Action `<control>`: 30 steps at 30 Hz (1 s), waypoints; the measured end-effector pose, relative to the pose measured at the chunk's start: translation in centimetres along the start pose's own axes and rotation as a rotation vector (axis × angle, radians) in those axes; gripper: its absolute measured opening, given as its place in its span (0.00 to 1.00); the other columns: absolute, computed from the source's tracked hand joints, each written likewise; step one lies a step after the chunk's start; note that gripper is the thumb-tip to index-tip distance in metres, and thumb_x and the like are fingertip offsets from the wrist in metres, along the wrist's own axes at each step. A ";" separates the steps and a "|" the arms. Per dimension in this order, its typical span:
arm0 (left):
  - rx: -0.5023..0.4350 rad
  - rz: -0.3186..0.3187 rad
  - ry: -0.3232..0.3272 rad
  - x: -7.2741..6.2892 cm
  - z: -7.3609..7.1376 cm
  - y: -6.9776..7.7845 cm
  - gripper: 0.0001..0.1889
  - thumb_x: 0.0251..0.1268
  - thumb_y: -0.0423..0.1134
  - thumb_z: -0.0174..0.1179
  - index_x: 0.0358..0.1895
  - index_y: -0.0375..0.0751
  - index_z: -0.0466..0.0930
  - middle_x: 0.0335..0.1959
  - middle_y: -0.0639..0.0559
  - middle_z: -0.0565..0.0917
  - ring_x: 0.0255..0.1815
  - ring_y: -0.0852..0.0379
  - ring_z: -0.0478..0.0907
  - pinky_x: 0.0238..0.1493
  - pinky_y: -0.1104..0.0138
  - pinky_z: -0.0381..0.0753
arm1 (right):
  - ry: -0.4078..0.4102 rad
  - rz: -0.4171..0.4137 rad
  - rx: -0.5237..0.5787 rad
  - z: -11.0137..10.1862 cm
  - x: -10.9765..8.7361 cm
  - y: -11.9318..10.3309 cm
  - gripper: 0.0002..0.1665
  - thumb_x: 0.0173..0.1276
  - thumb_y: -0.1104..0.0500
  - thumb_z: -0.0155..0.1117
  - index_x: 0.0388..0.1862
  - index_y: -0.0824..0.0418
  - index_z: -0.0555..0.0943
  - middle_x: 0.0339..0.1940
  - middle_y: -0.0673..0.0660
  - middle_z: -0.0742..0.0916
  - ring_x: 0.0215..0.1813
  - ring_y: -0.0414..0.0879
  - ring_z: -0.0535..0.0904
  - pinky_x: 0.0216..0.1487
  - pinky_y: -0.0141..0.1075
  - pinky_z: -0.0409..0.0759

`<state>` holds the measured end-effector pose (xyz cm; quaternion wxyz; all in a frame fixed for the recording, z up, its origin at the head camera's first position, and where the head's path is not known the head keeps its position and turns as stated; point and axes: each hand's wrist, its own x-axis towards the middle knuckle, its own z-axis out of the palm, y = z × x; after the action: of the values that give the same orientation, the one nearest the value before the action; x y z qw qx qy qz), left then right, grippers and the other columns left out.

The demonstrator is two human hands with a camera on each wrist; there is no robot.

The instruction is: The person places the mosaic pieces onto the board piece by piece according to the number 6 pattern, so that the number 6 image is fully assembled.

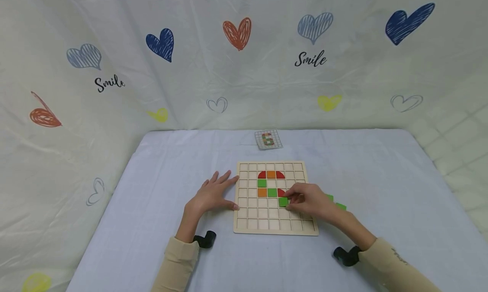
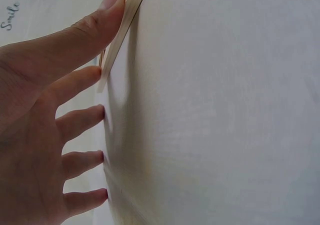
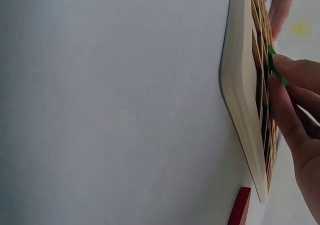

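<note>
A wooden grid board [image 1: 251, 222] lies flat on the table. My right hand [image 1: 310, 201] pinches a green square tile [image 3: 278, 67] between thumb and fingertip; it is tilted over the grid in the right wrist view. Near it on the board sit a red curved tile [image 1: 281, 192], a green tile [image 1: 272, 192] and an orange tile [image 1: 262, 192]. Farther up the grid are another green tile [image 1: 262, 183], an orange tile [image 1: 271, 174] and two red curved tiles. My left hand [image 1: 211, 194] has its fingers spread, with thumb and index finger touching the board's left edge.
A small card [image 1: 268, 139] printed with a coloured grid pattern lies behind the board. Loose green tiles [image 1: 341, 206] lie right of the board, partly behind the right forearm. A red piece [image 3: 240, 205] shows beside the board in the right wrist view.
</note>
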<state>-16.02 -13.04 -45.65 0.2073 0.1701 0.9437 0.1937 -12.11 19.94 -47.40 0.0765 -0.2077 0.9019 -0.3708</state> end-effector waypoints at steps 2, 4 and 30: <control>-0.002 -0.001 -0.002 0.0 0.0 0.0 0.51 0.54 0.58 0.77 0.82 0.59 0.60 0.85 0.50 0.53 0.86 0.36 0.40 0.81 0.37 0.46 | 0.007 -0.029 -0.036 0.2 0.1 -0.1 0.15 0.58 0.63 0.81 0.44 0.62 0.88 0.32 0.48 0.85 0.33 0.36 0.77 0.36 0.27 0.81; -0.002 0.003 0.000 0.0 0.0 0.0 0.51 0.54 0.58 0.77 0.81 0.59 0.60 0.85 0.50 0.53 0.86 0.35 0.41 0.81 0.37 0.46 | 0.011 -0.055 -0.070 0.3 0.2 -0.2 0.14 0.58 0.64 0.80 0.43 0.62 0.88 0.32 0.48 0.85 0.32 0.36 0.76 0.34 0.27 0.80; 0.010 -0.002 -0.007 0.0 -0.1 0.0 0.51 0.54 0.58 0.76 0.82 0.58 0.60 0.85 0.49 0.53 0.86 0.35 0.41 0.80 0.36 0.46 | 0.093 -0.086 -0.105 -1.9 -2.4 0.3 0.17 0.53 0.69 0.80 0.43 0.61 0.88 0.36 0.49 0.86 0.35 0.40 0.78 0.35 0.30 0.82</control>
<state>-16.05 -13.08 -45.62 0.2099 0.1710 0.9441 0.1881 -10.61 22.39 -46.25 0.0076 -0.2325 0.9129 -0.3354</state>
